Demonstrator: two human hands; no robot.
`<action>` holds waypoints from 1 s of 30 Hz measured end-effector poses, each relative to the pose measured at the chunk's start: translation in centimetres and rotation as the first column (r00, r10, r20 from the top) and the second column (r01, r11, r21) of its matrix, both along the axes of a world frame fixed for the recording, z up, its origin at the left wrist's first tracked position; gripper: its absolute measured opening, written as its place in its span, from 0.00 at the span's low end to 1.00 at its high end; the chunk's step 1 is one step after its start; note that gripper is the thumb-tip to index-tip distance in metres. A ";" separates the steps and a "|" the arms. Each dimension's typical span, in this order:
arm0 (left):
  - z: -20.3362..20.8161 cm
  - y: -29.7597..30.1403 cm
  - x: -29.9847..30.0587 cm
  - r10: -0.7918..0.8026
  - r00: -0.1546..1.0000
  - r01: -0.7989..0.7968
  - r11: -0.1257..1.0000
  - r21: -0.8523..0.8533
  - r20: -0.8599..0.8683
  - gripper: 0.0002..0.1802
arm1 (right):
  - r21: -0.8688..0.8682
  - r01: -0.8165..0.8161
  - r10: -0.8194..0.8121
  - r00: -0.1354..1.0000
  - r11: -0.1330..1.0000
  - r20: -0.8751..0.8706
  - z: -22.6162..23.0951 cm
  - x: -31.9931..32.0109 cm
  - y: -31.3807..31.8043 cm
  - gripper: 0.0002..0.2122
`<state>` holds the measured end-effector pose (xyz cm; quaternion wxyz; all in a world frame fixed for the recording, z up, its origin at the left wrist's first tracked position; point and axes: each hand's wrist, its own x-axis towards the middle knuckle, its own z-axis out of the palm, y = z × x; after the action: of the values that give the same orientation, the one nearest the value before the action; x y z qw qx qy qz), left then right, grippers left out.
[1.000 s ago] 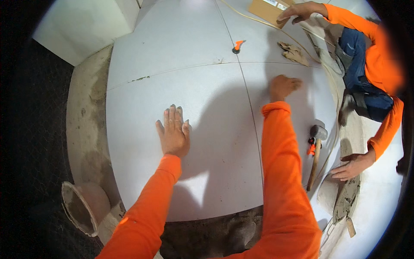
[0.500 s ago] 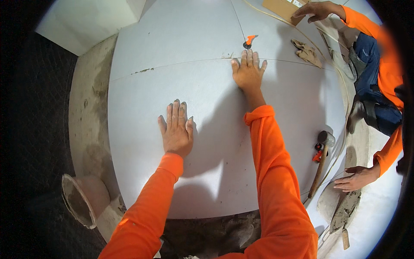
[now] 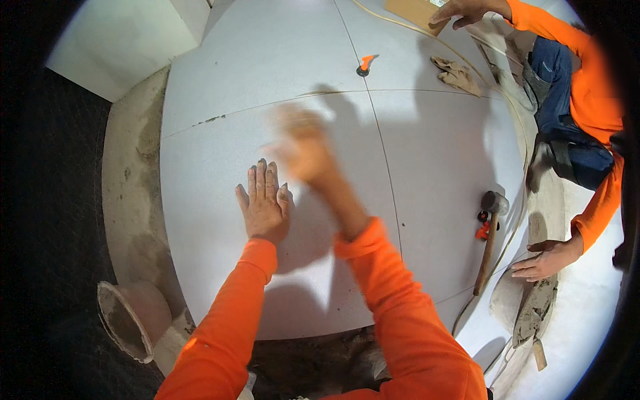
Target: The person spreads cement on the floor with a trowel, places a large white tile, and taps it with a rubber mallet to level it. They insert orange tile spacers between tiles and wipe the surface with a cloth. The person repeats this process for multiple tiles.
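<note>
My left hand [image 3: 264,208] lies flat on a large pale grey tile [image 3: 200,227], fingers spread and holding nothing. Smeared by motion, my right hand [image 3: 303,150] is above the same tile, just beyond and right of the left; its fingers cannot be made out. Beyond the hands, an orange and black tile leveling clip [image 3: 365,66] stands on the seam between the far tiles. A thin joint runs from it toward me, right of my right forearm. Along the tile's far joint is a chipped, dirty patch [image 3: 215,119].
At right lie a rubber mallet [image 3: 489,250], orange clips [image 3: 483,231], a glove [image 3: 457,75] and a cable [image 3: 497,87]. A co-worker in orange sleeves [image 3: 590,213] kneels there, a hand near a mortar-caked trowel [image 3: 535,310]. A bucket [image 3: 137,317] lies lower left; a cardboard box [image 3: 408,12] is far back.
My right hand has left the tile beside the orange clip and swung left and nearer, toward my left hand. The left hand stays flat on the tile. The view has shifted slightly.
</note>
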<state>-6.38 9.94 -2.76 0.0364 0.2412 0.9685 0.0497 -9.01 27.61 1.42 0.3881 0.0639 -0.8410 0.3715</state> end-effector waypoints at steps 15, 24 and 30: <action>0.3 5.4 2.4 -0.005 0.997 0.007 1.000 -0.023 0.082 0.36 | 0.381 0.653 -0.756 0.547 0.654 0.361 -4.5 -3.2 17.0 0.26; 0.9 5.5 2.0 0.024 0.994 -0.021 0.999 -0.029 0.108 0.36 | 0.252 0.628 -0.495 0.246 0.736 0.833 -1.4 -7.2 24.0 0.45; 1.1 5.4 2.2 0.012 0.992 -0.012 1.000 -0.003 0.125 0.36 | 0.255 0.586 -0.461 0.232 0.769 0.856 -1.3 -7.5 25.5 0.47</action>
<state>-4.17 15.33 -1.65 0.0969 0.2316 0.9659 0.0637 -16.50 53.08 0.11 -0.0067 -0.4481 -0.8599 0.2444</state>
